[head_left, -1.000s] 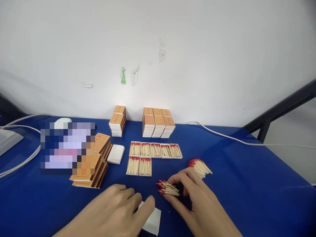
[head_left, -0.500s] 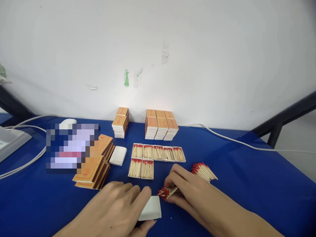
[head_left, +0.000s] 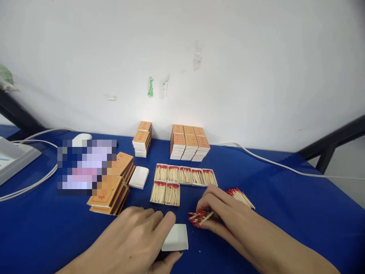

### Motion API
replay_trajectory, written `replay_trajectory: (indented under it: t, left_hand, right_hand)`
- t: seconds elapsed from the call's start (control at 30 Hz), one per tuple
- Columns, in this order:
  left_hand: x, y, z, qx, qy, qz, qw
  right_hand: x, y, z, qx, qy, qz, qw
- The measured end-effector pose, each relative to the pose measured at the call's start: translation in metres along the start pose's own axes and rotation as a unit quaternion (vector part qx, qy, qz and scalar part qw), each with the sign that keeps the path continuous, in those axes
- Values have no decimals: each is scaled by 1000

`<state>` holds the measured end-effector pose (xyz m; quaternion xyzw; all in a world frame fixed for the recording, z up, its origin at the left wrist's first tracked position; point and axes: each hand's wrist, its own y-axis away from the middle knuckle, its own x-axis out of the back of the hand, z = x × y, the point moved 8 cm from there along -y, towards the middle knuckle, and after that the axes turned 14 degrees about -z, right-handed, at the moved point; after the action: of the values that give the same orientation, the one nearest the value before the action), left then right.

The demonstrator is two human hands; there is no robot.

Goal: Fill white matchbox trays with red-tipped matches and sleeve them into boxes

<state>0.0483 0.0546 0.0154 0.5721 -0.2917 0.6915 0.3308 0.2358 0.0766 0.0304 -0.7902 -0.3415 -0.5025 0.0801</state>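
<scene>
My left hand point(head_left: 145, 238) grips a white matchbox tray point(head_left: 176, 238) near the front edge, thumb below and fingers above. Just right of it, my right hand point(head_left: 218, 213) is closed round a bundle of matches point(head_left: 199, 218), red heads pointing left. Behind my right hand lies a loose pile of matches point(head_left: 241, 196). Several open trays filled with matches point(head_left: 185, 175) stand in a row, and two more filled trays point(head_left: 165, 193) sit in front of its left end. A separate white tray point(head_left: 138, 177) rests left of them.
Orange matchboxes point(head_left: 189, 142) are stacked by the wall, with a smaller stack point(head_left: 142, 139) to their left. Flat orange box sleeves point(head_left: 110, 190) are piled at the left beside a blurred object point(head_left: 88, 163). A white cable point(head_left: 265, 163) runs along the right.
The view has shifted slightly, moving the desk items a little right in the picture. My right hand has turned slightly, showing more of the held matches. My left hand keeps hold of the tray.
</scene>
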Motion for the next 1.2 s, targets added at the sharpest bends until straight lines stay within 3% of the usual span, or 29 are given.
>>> replay_trajectory:
  t: [0.17, 0.3, 0.43, 0.57, 0.7, 0.8, 1.0, 1.1, 1.2]
  left_hand:
    - [-5, -2, -3, 10, 34, -11, 999]
    - [-5, -2, -6, 8, 85, -4, 996]
    - [-7, -2, -11, 17, 133, -20, 991]
    - [-5, -3, -11, 26, 131, -14, 991]
    - [-4, -2, -11, 30, 119, -2, 992]
    - [-3, -1, -11, 31, 124, 4, 992]
    - [-4, -5, -9, 25, 174, -10, 984]
    - [-5, -6, -13, 38, 224, -29, 973]
    - [-13, -3, -25, 94, 304, -61, 946]
  right_hand:
    - [3, -6, -22, 11, 38, -3, 999]
    - [-19, -20, -56, 120, 221, -30, 967]
    - [-35, -31, -66, 128, 301, -8, 945]
    - [-32, -31, -66, 120, 237, -2, 964]
    - [-21, -26, -51, 57, 74, -50, 994]
    - [-17, -24, -40, 11, -43, -77, 996]
    - [-13, -27, -44, 112, -161, -51, 979]
    - [-12, -23, -38, 111, -165, -46, 979]
    - [-12, -19, -30, 90, -164, -59, 981]
